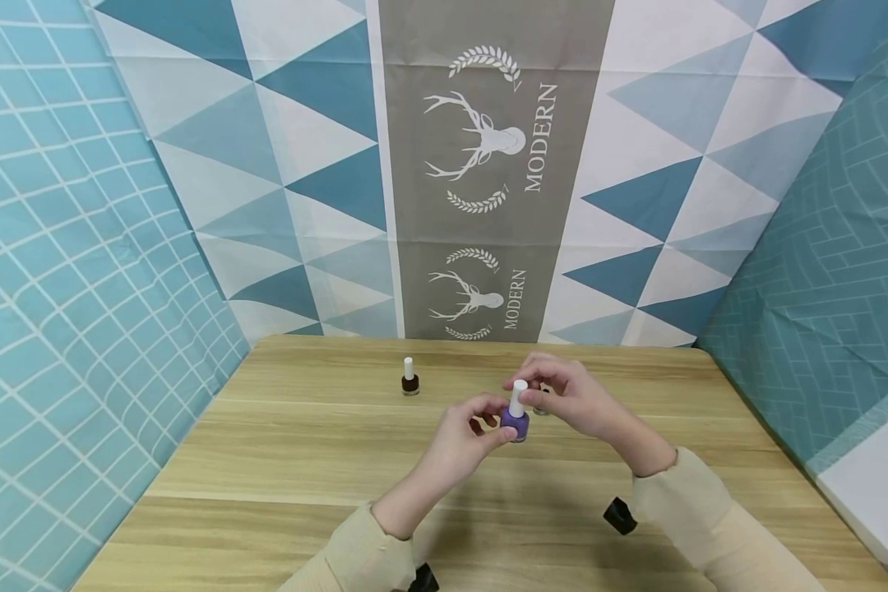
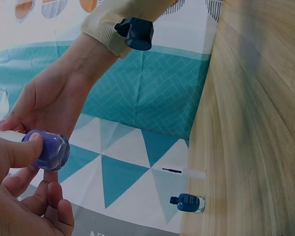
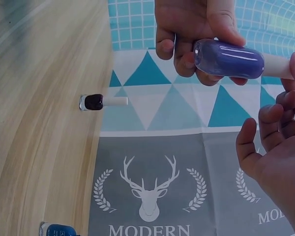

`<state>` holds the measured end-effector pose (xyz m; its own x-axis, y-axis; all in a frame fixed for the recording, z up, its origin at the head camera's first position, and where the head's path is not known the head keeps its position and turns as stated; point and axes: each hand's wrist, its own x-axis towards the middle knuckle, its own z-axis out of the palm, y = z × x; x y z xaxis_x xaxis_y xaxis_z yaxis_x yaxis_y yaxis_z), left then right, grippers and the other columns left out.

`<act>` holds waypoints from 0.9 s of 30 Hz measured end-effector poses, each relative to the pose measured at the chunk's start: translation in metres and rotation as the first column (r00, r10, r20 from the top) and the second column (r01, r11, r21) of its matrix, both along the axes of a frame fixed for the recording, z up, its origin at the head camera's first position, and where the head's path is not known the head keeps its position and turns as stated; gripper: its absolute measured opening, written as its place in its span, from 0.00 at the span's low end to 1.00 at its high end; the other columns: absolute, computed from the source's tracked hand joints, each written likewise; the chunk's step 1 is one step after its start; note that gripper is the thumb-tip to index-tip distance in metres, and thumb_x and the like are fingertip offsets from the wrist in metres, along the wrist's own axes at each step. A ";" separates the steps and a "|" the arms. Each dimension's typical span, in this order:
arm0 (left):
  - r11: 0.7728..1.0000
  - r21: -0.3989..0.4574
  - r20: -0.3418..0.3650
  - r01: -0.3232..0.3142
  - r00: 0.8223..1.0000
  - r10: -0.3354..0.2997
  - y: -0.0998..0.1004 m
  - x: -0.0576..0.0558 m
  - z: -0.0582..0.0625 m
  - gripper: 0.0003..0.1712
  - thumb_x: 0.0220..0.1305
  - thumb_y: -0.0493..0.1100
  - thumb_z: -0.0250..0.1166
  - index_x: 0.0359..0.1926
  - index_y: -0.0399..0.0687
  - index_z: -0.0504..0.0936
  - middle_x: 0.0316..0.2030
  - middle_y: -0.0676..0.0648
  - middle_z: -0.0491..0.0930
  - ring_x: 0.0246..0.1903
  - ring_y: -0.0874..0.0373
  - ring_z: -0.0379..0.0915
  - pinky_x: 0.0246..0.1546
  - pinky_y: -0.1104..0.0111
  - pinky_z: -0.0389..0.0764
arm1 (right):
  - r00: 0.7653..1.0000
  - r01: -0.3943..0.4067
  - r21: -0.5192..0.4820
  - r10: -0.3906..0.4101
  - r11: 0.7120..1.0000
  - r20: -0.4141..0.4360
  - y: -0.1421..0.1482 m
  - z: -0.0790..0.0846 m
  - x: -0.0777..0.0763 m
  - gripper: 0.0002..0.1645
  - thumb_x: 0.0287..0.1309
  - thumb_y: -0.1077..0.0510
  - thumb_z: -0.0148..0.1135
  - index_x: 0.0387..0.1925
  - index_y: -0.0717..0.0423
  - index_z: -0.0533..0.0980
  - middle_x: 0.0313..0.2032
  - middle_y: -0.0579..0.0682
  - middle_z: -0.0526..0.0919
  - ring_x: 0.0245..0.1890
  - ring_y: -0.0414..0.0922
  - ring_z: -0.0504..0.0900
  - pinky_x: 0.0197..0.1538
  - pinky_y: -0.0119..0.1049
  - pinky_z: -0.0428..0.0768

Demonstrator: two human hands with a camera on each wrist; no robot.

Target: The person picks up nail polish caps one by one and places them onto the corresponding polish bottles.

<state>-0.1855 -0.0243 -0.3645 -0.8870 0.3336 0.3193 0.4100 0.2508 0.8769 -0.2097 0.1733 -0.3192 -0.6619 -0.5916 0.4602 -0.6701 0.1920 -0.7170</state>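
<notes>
My left hand (image 1: 455, 436) holds a purple nail polish bottle (image 1: 514, 424) above the table, thumb on one side and fingers on the other. The bottle is upright, slightly tilted. Its long white cap (image 1: 518, 398) is pinched by my right hand (image 1: 575, 400). Behind the right hand, mostly hidden in the head view, stands a blue nail polish bottle (image 2: 189, 202) with its neck bare. Beside it in the left wrist view, a white cap (image 2: 193, 173) stands upside down, its dark brush pointing up.
A dark nail polish bottle (image 1: 410, 383) with a white cap stands near the back of the wooden table (image 1: 281, 460). Patterned cloth (image 1: 326, 164) hangs behind the table and along both sides. Each sleeve carries a small black wrist camera (image 1: 620, 515).
</notes>
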 end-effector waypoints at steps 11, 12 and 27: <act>1.000 -0.030 0.010 -0.010 1.000 0.010 0.001 0.000 0.001 0.12 0.56 0.42 0.69 0.43 0.49 0.82 0.33 0.54 0.80 0.37 0.56 0.71 0.34 0.72 0.73 | 0.999 0.053 -0.024 -0.053 0.998 0.005 -0.001 -0.002 -0.002 0.08 0.56 0.66 0.63 0.39 0.56 0.80 0.30 0.46 0.72 0.31 0.40 0.69 0.33 0.31 0.71; 1.000 -0.028 0.007 -0.008 1.000 0.008 0.001 0.000 0.001 0.12 0.56 0.42 0.69 0.43 0.48 0.82 0.33 0.53 0.80 0.37 0.55 0.71 0.34 0.72 0.73 | 0.999 0.052 -0.028 -0.052 0.998 0.010 -0.001 -0.002 -0.001 0.08 0.56 0.66 0.63 0.38 0.56 0.79 0.30 0.46 0.72 0.31 0.40 0.69 0.34 0.32 0.71; 1.000 -0.026 -0.002 -0.010 1.000 0.010 0.002 0.001 0.002 0.12 0.55 0.41 0.70 0.42 0.48 0.83 0.32 0.53 0.79 0.37 0.53 0.72 0.33 0.72 0.73 | 0.995 0.091 -0.059 -0.088 0.994 0.048 -0.005 -0.004 -0.002 0.07 0.54 0.63 0.66 0.30 0.54 0.74 0.29 0.46 0.71 0.30 0.41 0.69 0.37 0.34 0.71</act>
<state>-0.1847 -0.0228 -0.3626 -0.8897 0.3331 0.3121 0.4088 0.2770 0.8696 -0.2117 0.1687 -0.3233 -0.7320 -0.5009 0.4618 -0.6186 0.2047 -0.7585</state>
